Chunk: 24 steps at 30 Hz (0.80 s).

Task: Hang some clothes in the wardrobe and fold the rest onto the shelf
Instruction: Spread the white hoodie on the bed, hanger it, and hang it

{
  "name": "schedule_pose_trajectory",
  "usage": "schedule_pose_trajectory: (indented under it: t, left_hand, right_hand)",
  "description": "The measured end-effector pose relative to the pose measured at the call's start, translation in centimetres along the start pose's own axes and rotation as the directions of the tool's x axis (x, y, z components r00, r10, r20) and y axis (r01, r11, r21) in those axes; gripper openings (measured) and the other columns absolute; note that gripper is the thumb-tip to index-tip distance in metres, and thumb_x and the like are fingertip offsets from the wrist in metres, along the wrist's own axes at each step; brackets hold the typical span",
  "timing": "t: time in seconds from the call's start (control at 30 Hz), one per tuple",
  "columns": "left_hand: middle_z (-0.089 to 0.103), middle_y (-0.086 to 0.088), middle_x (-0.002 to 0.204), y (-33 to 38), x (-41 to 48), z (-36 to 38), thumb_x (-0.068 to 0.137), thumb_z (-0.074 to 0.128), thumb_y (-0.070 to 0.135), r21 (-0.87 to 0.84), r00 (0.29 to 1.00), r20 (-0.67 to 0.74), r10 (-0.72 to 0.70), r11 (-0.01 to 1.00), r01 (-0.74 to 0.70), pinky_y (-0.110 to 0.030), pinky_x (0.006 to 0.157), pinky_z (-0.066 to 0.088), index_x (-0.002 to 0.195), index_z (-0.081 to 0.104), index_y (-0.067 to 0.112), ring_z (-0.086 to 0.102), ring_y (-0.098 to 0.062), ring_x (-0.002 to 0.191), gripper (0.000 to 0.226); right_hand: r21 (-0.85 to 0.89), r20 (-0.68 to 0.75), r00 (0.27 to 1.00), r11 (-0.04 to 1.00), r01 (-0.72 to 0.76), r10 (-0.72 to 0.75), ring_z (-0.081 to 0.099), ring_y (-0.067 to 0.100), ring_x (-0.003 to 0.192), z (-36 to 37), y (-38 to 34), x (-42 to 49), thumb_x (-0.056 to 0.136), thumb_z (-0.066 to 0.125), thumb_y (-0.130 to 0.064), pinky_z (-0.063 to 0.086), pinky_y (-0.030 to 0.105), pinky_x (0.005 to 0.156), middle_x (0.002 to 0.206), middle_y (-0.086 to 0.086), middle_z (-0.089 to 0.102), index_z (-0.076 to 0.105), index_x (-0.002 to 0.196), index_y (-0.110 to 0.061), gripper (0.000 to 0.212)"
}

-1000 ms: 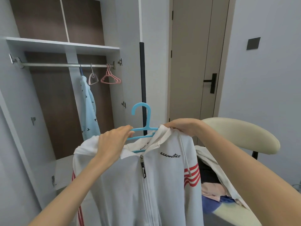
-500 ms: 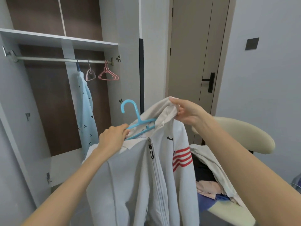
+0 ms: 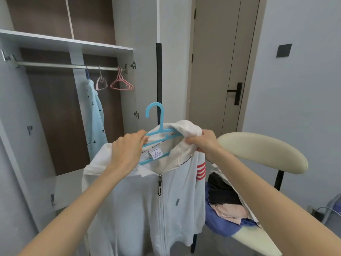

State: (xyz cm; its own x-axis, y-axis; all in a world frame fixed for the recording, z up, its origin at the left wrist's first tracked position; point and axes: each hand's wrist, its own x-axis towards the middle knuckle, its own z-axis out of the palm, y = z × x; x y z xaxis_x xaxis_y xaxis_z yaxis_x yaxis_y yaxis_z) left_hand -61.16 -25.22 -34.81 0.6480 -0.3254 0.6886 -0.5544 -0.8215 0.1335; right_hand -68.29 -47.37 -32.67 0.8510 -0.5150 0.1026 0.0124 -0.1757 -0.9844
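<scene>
A white zip hoodie (image 3: pixel 140 204) with red sleeve stripes hangs in front of me on a blue plastic hanger (image 3: pixel 156 130). My left hand (image 3: pixel 127 150) grips the hanger's left arm together with the hoodie's left shoulder. My right hand (image 3: pixel 203 143) pinches the white hood fabric at the hanger's right end. The hook points up, free of the rail. The open wardrobe's metal rail (image 3: pixel 60 65) runs at the upper left, with a white shelf (image 3: pixel 70 43) above it.
On the rail hang a light blue patterned garment (image 3: pixel 96 115) and empty pink hangers (image 3: pixel 121 84). A cream chair (image 3: pixel 262 152) at the right holds a pile of clothes (image 3: pixel 227 206). A closed door (image 3: pixel 221 61) stands behind.
The hoodie has turned to face me, its neck label now showing. My right hand has come down and pulled the hood over the hanger's right end; the hanger stands more upright.
</scene>
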Motion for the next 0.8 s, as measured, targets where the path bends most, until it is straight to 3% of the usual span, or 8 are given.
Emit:
schedule_pose_trajectory:
  t: [0.17,0.3,0.4,0.43,0.5,0.57,0.67,0.8]
  left_hand:
    - [0.068,0.000,0.089,0.3,-0.1,-0.4,0.097,0.043,0.042,0.111,0.999,0.011,0.037,0.993,-0.038,-0.035,0.059,0.055,0.111,0.052,0.022,0.060,-0.022,0.066,0.026]
    - [0.067,-0.002,0.090,0.6,-0.1,-1.0,0.097,0.044,0.041,0.099,1.000,0.010,0.019,0.995,-0.020,-0.037,0.063,0.057,0.112,0.051,0.021,0.061,-0.022,0.067,0.026]
    - [0.069,-0.003,0.089,0.8,0.0,-1.4,0.097,0.045,0.039,0.043,1.000,-0.027,0.012,0.999,-0.011,-0.035,0.061,0.056,0.110,0.055,0.019,0.061,-0.023,0.068,0.026]
    - [0.070,-0.003,0.089,0.8,0.0,-1.5,0.098,0.044,0.039,0.025,0.999,-0.031,0.009,1.000,-0.008,-0.036,0.061,0.056,0.109,0.056,0.019,0.061,-0.023,0.068,0.026]
    - [0.070,-0.001,0.090,1.0,-0.1,-1.6,0.097,0.044,0.039,-0.014,1.000,-0.010,0.003,1.000,-0.003,-0.038,0.064,0.056,0.109,0.058,0.020,0.062,-0.022,0.069,0.026]
    - [0.070,0.000,0.092,1.4,-0.3,-1.6,0.096,0.045,0.039,-0.059,1.000,0.016,0.003,0.998,-0.002,-0.037,0.066,0.057,0.112,0.059,0.021,0.062,-0.019,0.071,0.027]
    - [0.069,0.001,0.090,1.8,-0.6,-1.4,0.097,0.045,0.038,-0.083,1.000,0.015,0.001,0.997,0.000,-0.034,0.066,0.056,0.112,0.060,0.021,0.062,-0.017,0.070,0.027]
    - [0.068,0.003,0.085,1.5,-0.5,-1.2,0.097,0.045,0.038,-0.110,1.000,0.014,-0.015,0.994,0.016,-0.036,0.065,0.057,0.108,0.061,0.022,0.063,-0.017,0.067,0.026]
  right_hand:
    - [-0.159,-0.171,0.917,0.929,0.335,-0.361,0.053,0.010,0.068,0.4,-2.9,-0.3,0.076,0.063,0.000,0.037,0.008,0.049,0.077,-0.002,0.058,0.062,0.083,-0.008,0.011]
    - [-0.687,-0.170,0.744,0.619,0.381,-0.646,0.042,0.023,0.074,0.5,-2.9,-0.7,0.079,0.049,0.009,0.029,0.027,0.061,0.095,0.003,0.040,0.042,0.088,-0.012,0.023]
    - [-0.836,-0.090,0.809,0.485,0.255,-0.581,0.043,0.030,0.076,0.5,-2.3,-0.7,0.080,0.045,0.008,0.030,0.036,0.062,0.094,0.006,0.042,0.040,0.090,-0.010,0.022]
    - [-0.797,-0.074,0.850,0.544,0.265,-0.522,0.046,0.028,0.076,0.4,-2.6,-0.6,0.080,0.050,0.005,0.033,0.035,0.061,0.091,0.004,0.046,0.042,0.088,-0.011,0.019]
    - [-0.438,0.047,0.951,0.849,0.295,-0.306,0.056,0.020,0.077,0.1,-3.4,-0.2,0.079,0.067,-0.004,0.044,0.028,0.059,0.085,0.002,0.058,0.055,0.084,-0.012,0.015]
    - [0.064,0.202,0.978,0.997,0.041,-0.053,0.063,0.017,0.083,-0.2,-3.9,-0.3,0.083,0.073,-0.018,0.053,0.024,0.062,0.095,0.005,0.065,0.065,0.102,-0.010,0.023]
    - [0.425,0.209,0.969,0.880,-0.212,0.132,0.061,0.020,0.088,-0.4,-3.6,0.0,0.088,0.068,-0.024,0.056,0.027,0.055,0.105,0.010,0.061,0.057,0.123,-0.004,0.042]
    - [0.571,0.310,0.923,0.731,-0.374,0.230,0.065,0.014,0.072,-1.5,-3.1,-0.1,0.087,0.068,-0.034,0.058,0.024,0.057,0.085,0.001,0.064,0.065,0.100,-0.008,0.028]
